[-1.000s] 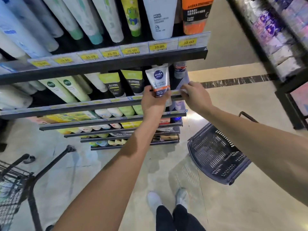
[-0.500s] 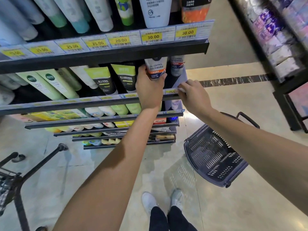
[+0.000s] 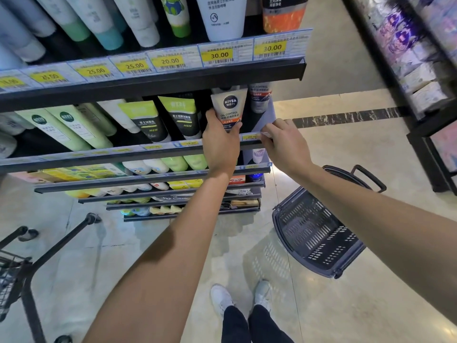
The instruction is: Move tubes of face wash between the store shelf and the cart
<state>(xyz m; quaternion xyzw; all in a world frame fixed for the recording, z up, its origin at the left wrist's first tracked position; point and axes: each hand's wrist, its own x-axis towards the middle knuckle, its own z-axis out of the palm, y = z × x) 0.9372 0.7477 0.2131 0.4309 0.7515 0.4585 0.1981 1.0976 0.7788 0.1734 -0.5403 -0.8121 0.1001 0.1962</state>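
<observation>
A white Nivea Men face wash tube point(image 3: 230, 107) with an orange band stands on the second shelf point(image 3: 123, 154), near its right end. My left hand point(image 3: 220, 142) grips the tube's lower part from the left and below. The fingertips of my right hand point(image 3: 284, 142) rest on the shelf's front rail and price strip just to the right of the tube. A grey tube point(image 3: 259, 100) stands behind and to the right of it. The wire cart point(image 3: 12, 273) shows only at the lower left edge.
Green and black-green tubes point(image 3: 178, 117) fill the shelf to the left. The top shelf point(image 3: 173, 75) overhangs with price tags. A dark plastic basket point(image 3: 314, 233) sits on the floor at right. Another rack point(image 3: 420, 58) stands at far right. My shoes point(image 3: 239, 295) are below.
My left hand has carried the Nivea tube from in front of the shelf rail up and back onto the shelf. My right hand has stayed on the rail.
</observation>
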